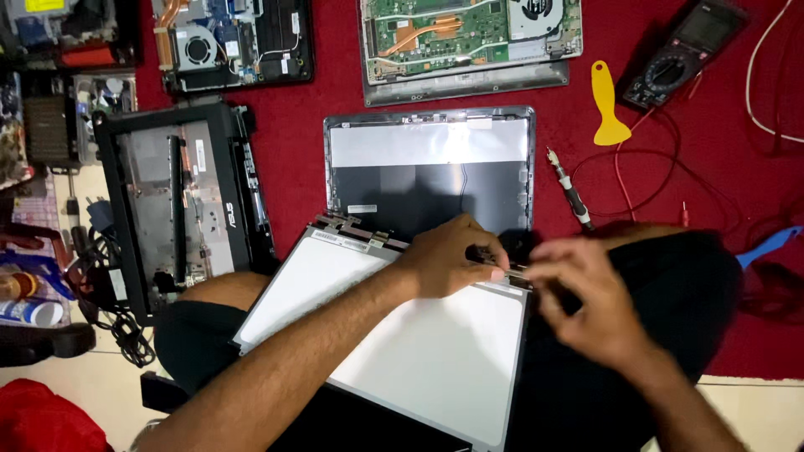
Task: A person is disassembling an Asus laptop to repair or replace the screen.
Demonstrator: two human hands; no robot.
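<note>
LCD panel [435, 343] edge pinched by L hand [444, 259], R hand [586, 305] blurred.

Both forearms bare up from the fingers [494, 251] — no sleeves, watch or rings seen. Black shorts [670, 285] over bent knees — plain, unmarked.
</note>
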